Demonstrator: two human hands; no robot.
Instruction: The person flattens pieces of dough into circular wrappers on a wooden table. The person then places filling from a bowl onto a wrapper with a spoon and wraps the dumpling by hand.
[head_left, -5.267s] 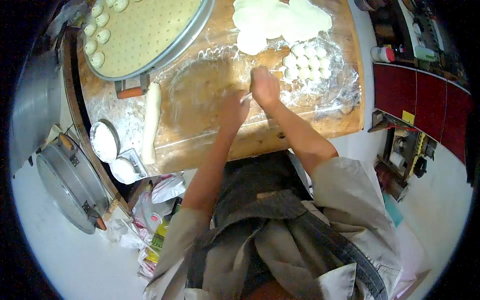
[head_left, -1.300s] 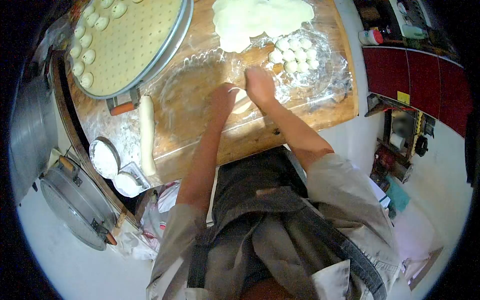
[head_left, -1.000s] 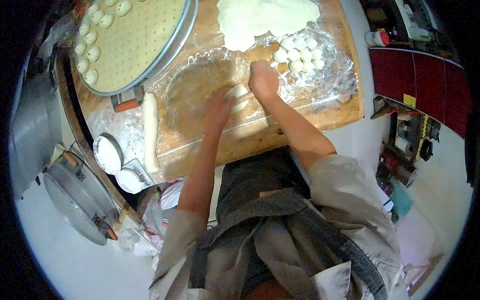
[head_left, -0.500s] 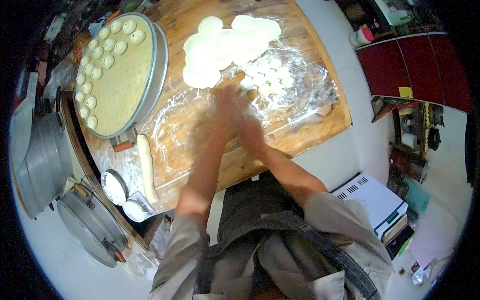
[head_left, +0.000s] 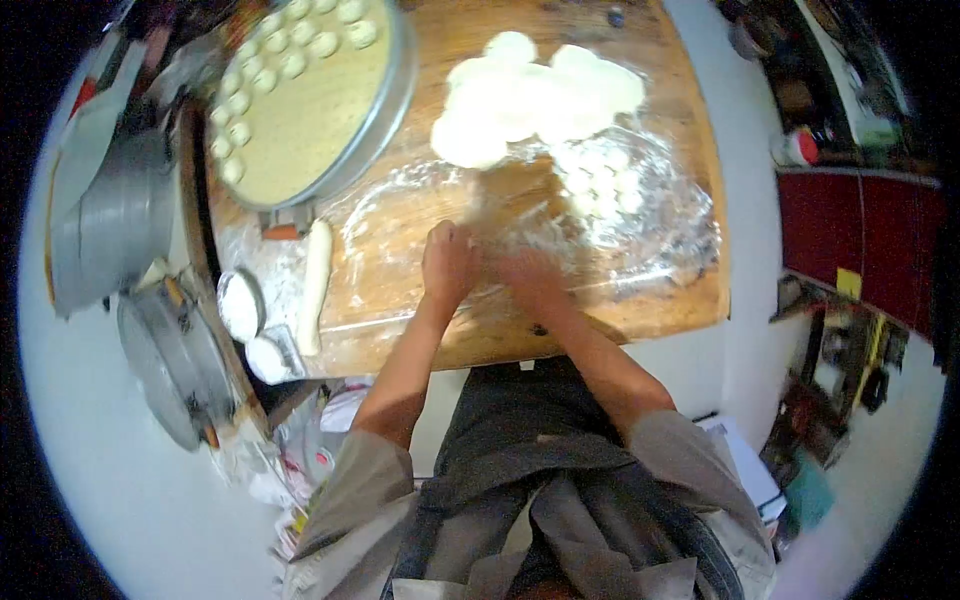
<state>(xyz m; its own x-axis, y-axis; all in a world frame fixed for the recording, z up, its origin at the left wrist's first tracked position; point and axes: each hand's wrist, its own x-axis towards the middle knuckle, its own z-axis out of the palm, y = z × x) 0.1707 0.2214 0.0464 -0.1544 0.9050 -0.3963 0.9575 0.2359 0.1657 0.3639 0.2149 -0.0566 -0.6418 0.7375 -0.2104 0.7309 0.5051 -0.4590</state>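
Note:
My left hand (head_left: 451, 262) is over the floured wooden table near its front edge, fingers curled in; whatever they hold, if anything, is hidden. Just to its right, my right hand (head_left: 532, 272) is smeared by motion, so its fingers cannot be read. Beyond both hands lie flat, overlapping dough rounds (head_left: 540, 100). A cluster of small dough pieces (head_left: 603, 185) sits in scattered flour to the right of them. To the left, a long dough roll (head_left: 316, 290) lies by itself.
A round steamer tray (head_left: 300, 130) with several filled buns (head_left: 292, 64) stands at the table's left. Two containers of white powder, one a bowl (head_left: 240, 305), are at the left front corner. Metal steamers (head_left: 165, 365) stand beyond that edge. Red cabinets (head_left: 850, 230) are at right.
My hands have drawn back from the flat dough rounds toward the table's front edge and moved slightly apart. The camera view has shifted, so the table's things appear farther right and higher.

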